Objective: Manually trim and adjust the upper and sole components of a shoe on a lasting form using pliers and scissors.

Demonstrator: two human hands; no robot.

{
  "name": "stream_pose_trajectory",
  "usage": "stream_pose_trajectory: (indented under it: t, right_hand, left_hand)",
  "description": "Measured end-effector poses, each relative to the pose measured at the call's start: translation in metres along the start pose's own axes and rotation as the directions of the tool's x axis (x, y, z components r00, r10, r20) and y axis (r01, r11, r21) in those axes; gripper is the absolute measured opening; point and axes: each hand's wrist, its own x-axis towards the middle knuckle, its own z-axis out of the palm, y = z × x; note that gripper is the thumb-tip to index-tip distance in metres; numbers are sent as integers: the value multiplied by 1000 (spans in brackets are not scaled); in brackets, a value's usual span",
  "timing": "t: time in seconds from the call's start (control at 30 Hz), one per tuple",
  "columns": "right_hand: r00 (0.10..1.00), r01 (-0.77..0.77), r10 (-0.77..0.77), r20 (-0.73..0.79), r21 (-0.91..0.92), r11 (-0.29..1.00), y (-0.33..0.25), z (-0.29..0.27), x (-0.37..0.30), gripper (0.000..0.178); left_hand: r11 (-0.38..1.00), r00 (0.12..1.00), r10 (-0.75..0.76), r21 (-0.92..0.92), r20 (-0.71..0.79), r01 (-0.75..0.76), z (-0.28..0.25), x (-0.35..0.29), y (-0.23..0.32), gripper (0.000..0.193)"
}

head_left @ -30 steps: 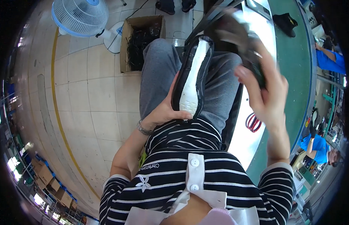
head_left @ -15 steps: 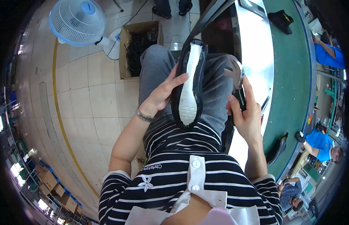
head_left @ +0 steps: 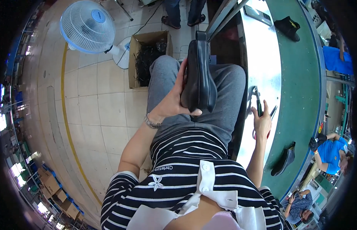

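Note:
My left hand grips a black leather shoe above my lap, fingers along its left side and thumb under its near end. The shoe's smooth upper faces up, so its sole is hidden. On the metal bench strip to the right lies a steel-headed hand tool with a dark handle, which looks like pincers. My right hand is over the handle's near end, thumb and forefinger apart on either side of it. A red-handled tool shows partly beneath this hand.
A phone lies at the bench's far end. Beyond the bench runs a green belt bearing a black shoe and another dark shoe. An open carton and a fan stand left. Co-workers are at the right.
The shoe has turned over from its white sole side to its black upper. My right hand has moved right and down to the bench, where the steel-headed tool now lies.

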Motion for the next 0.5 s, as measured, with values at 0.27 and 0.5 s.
stream_pose_trajectory:
  t: [0.27,0.5]
  right_hand:
    - [960,270,-226,-167,327,906,2,13,-3,41]
    - [764,497,-645,30,611,617,-53,14,-36,86]
  left_hand:
    - [1000,994,6,6,109,-7,8,-14,-23,147]
    - [995,986,-21,-96,164,38,23,-10,-15,142]
